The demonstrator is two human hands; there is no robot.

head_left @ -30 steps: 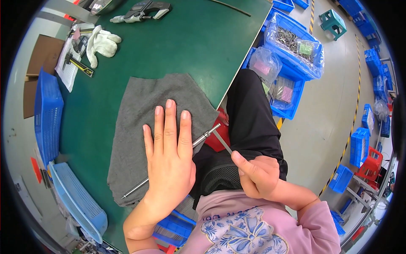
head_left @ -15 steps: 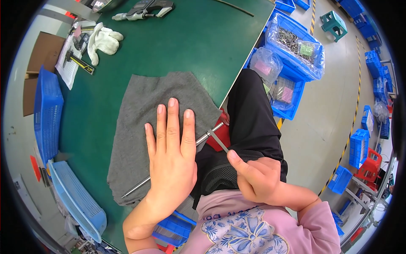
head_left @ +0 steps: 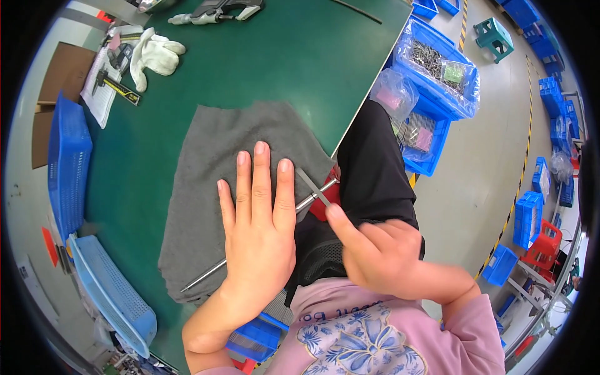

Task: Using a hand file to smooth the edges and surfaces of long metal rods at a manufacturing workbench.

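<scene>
A slim metal rod [head_left: 204,276] lies slantwise over a folded grey cloth [head_left: 199,181] at the table's edge. My left hand [head_left: 259,234] is laid flat across the rod's middle, fingers stretched out, hiding that stretch of it. In my right hand [head_left: 378,256] is a narrow flat metal file [head_left: 311,185], gripped at its near end with the index finger along it. The file crosses the rod near its right end, and its far tip reaches over the cloth. Whatever handle the file has is hidden in the fist.
On the green table [head_left: 250,62] are a micrometer [head_left: 215,12], a white glove [head_left: 156,56] and a caliper [head_left: 119,86]. Blue baskets [head_left: 69,162] line the left edge. Blue bins [head_left: 431,69] with metal parts stand at the right, beside my leg; a green stool [head_left: 494,39] is farther off.
The file has slid forward and left across the rod, with my right hand following. My left hand and the rod have shifted slightly right; the hand is still flat on it.
</scene>
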